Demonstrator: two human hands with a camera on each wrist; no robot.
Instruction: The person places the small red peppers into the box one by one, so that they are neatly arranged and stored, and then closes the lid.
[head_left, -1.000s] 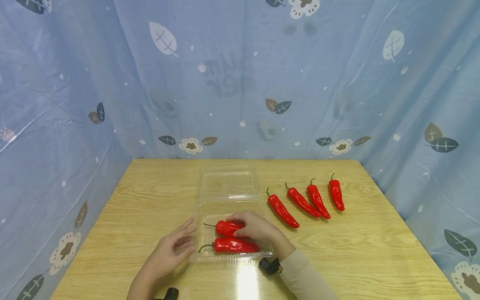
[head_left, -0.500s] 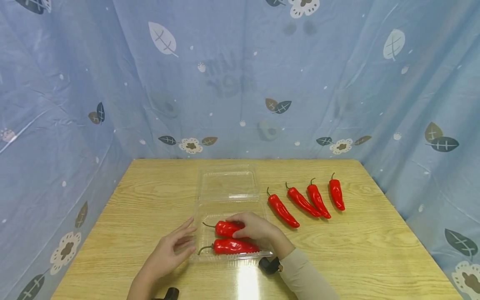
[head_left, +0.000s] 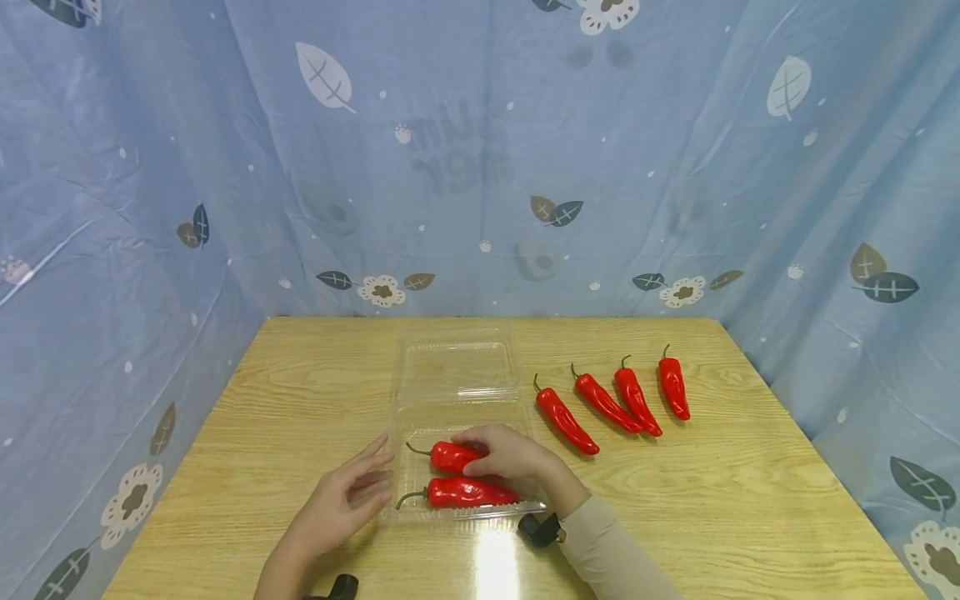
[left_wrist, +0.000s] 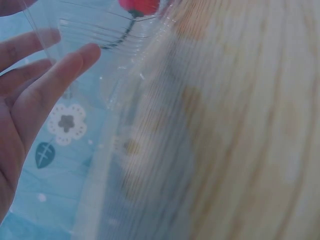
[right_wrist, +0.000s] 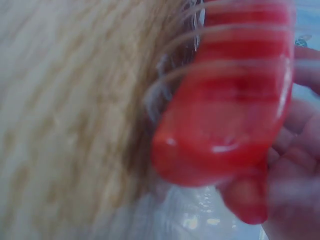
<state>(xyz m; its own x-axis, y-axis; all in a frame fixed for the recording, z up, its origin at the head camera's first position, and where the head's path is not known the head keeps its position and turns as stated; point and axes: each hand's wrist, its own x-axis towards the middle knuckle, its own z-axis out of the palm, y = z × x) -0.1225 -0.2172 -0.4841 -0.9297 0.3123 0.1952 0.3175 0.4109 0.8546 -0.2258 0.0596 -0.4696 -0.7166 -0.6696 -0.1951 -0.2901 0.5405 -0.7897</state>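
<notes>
In the head view, a clear plastic container [head_left: 465, 414] with its hinged lid [head_left: 457, 367] folded back sits on a wood-grain table [head_left: 322, 392]; inside lie the far pepper [head_left: 450, 457] and the near pepper [head_left: 468, 493], side by side, green stems pointing left. The right hand [head_left: 502, 454] arches in from above, thumb and fingers pinching the far pepper. The left hand [head_left: 341, 504] stands at the container's left wall, fingers relaxed and apart. Four glossy, tapered peppers [head_left: 567, 423] lie to the right. The left wrist view shows fingers beside thin ribbed plastic; whether they touch it, I cannot tell. In the right wrist view, a smooth red blunt tip [right_wrist: 215, 130] looms, blurred, behind ribbed plastic.
</notes>
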